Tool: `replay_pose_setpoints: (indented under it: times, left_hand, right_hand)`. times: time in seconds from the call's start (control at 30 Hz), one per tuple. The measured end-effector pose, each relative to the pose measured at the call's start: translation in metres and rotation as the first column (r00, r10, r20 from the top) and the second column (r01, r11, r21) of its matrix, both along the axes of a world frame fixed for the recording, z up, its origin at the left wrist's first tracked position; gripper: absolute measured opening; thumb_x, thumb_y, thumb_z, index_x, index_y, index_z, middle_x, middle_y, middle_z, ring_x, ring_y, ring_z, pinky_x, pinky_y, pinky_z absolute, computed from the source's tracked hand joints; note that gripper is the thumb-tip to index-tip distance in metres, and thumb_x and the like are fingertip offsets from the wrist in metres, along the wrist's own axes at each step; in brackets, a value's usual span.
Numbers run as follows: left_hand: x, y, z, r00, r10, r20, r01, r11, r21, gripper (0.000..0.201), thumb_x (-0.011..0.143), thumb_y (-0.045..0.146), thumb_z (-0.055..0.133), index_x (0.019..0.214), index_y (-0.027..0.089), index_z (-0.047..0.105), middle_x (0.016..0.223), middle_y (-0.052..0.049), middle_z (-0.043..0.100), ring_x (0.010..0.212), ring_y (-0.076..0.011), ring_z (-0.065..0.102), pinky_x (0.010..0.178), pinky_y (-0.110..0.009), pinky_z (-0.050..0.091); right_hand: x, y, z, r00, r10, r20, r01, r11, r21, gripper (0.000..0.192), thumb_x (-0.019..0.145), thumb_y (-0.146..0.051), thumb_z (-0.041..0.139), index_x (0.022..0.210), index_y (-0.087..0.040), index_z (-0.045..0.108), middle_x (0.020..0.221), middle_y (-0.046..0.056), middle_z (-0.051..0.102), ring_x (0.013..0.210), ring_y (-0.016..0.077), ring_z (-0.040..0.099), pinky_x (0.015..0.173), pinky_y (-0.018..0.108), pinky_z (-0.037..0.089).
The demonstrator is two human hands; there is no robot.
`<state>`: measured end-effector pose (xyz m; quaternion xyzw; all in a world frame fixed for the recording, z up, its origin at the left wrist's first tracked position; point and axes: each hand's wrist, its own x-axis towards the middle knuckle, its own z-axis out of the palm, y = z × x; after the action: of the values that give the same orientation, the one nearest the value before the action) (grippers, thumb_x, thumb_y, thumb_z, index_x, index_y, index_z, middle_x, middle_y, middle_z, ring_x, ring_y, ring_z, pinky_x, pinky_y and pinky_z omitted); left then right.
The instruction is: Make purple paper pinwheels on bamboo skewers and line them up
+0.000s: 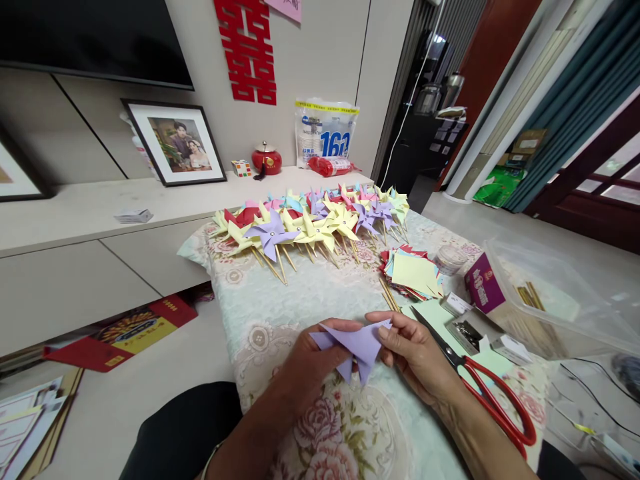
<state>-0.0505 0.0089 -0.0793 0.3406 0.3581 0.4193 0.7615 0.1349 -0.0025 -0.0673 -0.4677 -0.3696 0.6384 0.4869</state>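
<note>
Both my hands hold one folded piece of purple paper [356, 345] just above the cloth-covered table [310, 293]. My left hand [310, 363] grips its left side from below, with the thumb lying over the top. My right hand [413, 353] pinches its right corner with bent fingers. The paper's points hang down between the hands.
Several finished paper pinwheels [310, 223] on wooden sticks lie across the far end of the table. A stack of coloured paper squares [413, 273], loose sticks [387, 293], red-handled scissors [487, 390], a purple box [483, 283] and a clear plastic tub [555, 300] lie to the right.
</note>
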Motion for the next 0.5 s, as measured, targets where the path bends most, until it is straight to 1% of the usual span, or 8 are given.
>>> replay_pose_setpoints:
  times: [0.1,0.13,0.2,0.27,0.33,0.4,0.5]
  left_hand:
    - [-0.0008,0.002,-0.0024,0.996,0.085,-0.002,-0.085,0.996,-0.008,0.022,0.067,0.024,0.082,0.088,0.019,0.078,0.073,-0.001,0.077,0.064,-0.0137,0.064,0.063,-0.024,0.048]
    - [-0.0011,0.0025,-0.0027,0.994,0.111,0.003,-0.111,0.994,-0.008,0.02,0.067,0.025,0.082,0.087,0.019,0.079,0.075,-0.001,0.077,0.067,-0.0137,0.065,0.065,-0.024,0.048]
    - [-0.0013,0.0032,-0.0028,0.99,0.141,0.031,-0.141,0.99,-0.003,0.018,0.068,0.026,0.083,0.084,0.019,0.08,0.077,-0.002,0.078,0.069,-0.0145,0.066,0.067,-0.024,0.049]
    - [-0.0011,0.0034,-0.0024,0.989,0.134,0.064,-0.134,0.991,-0.003,0.016,0.07,0.028,0.082,0.082,0.018,0.08,0.075,-0.002,0.077,0.067,-0.0153,0.065,0.066,-0.026,0.05]
    - [-0.0008,0.0032,-0.0014,0.991,0.105,0.087,-0.105,0.994,-0.007,0.018,0.071,0.03,0.081,0.084,0.018,0.081,0.073,-0.002,0.076,0.064,-0.0158,0.064,0.066,-0.027,0.05]
    - [-0.0009,0.0026,-0.0003,0.992,0.079,0.102,-0.079,0.997,-0.009,0.021,0.072,0.032,0.081,0.088,0.018,0.081,0.073,-0.003,0.076,0.065,-0.0162,0.065,0.066,-0.027,0.05]
    - [-0.0017,0.0017,-0.0004,0.994,0.047,0.103,-0.048,0.999,0.004,0.022,0.072,0.032,0.082,0.09,0.018,0.081,0.073,-0.003,0.076,0.064,-0.0153,0.064,0.066,-0.026,0.05]
  right_hand:
    - [0.0005,0.0002,-0.0031,0.997,-0.01,0.077,0.006,0.999,0.047,0.041,0.071,-0.043,0.086,0.103,-0.02,0.076,0.065,-0.002,0.061,0.057,0.0083,0.051,0.055,0.02,0.037]
    - [0.0012,0.0001,-0.004,0.995,-0.021,0.099,0.015,0.998,0.061,0.042,0.072,-0.044,0.085,0.106,-0.02,0.075,0.072,0.0,0.065,0.063,0.0105,0.055,0.059,0.022,0.041]
    - [0.0032,-0.0003,-0.005,0.988,-0.053,0.148,0.038,0.994,0.102,0.045,0.074,-0.045,0.083,0.111,-0.023,0.073,0.092,0.004,0.071,0.081,0.0166,0.061,0.071,0.027,0.047]
    - [0.0051,-0.001,-0.0046,0.975,-0.079,0.206,0.046,0.986,0.162,0.049,0.074,-0.046,0.082,0.117,-0.024,0.071,0.109,0.007,0.07,0.099,0.0229,0.061,0.083,0.033,0.048]
    - [0.0062,-0.0021,-0.0037,0.963,-0.074,0.261,0.016,0.976,0.219,0.053,0.075,-0.047,0.081,0.121,-0.025,0.069,0.121,0.009,0.067,0.106,0.0267,0.06,0.088,0.038,0.048]
    - [0.0059,-0.0034,-0.0032,0.953,-0.048,0.299,-0.032,0.965,0.259,0.056,0.074,-0.047,0.081,0.124,-0.026,0.067,0.123,0.01,0.066,0.106,0.0278,0.062,0.09,0.041,0.048]
    - [0.0036,-0.0054,-0.0051,0.953,-0.01,0.303,-0.075,0.961,0.268,0.058,0.074,-0.041,0.083,0.127,-0.027,0.064,0.113,0.008,0.07,0.106,0.0274,0.063,0.093,0.042,0.049]
